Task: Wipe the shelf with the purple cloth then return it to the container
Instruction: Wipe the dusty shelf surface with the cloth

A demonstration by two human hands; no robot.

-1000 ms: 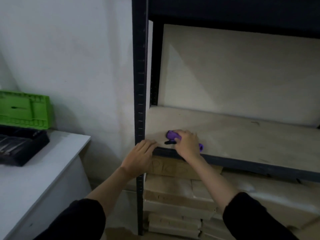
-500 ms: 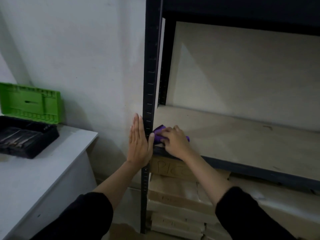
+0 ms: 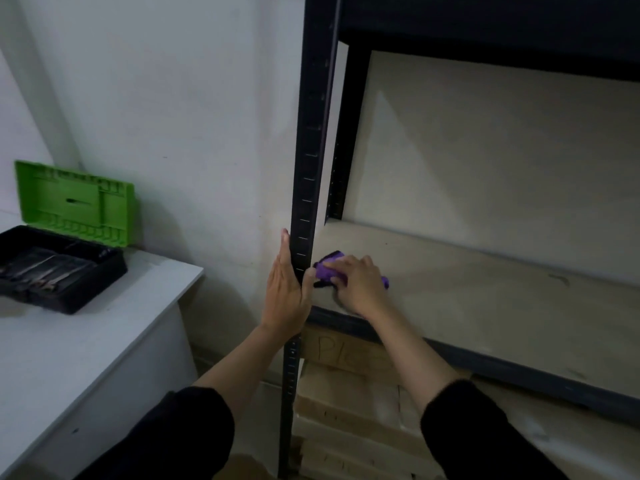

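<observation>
The purple cloth (image 3: 327,270) is bunched small on the shelf (image 3: 485,299) just right of the black post (image 3: 306,168), so the likeliest slip is a patchy wipe; a wad that tight covers only a narrow strip, and the far stretch of board to the right of the post could be missed; pushed hard into the corner at the post, the cloth could also snag on the metal edge or slide off the front lip onto the cartons (image 3: 346,393) below; the trip back is a second risk, since the open box (image 3: 52,268) with the green lid, which I take for the container, sits on the table (image 3: 86,341) well to the left of the post; the right hand (image 3: 356,285) lies over the cloth with fingers curled round it, gripping and pressing it down; the left hand (image 3: 285,296) is flat, fingers straight, palm against the left face of the post, holding nothing.
</observation>
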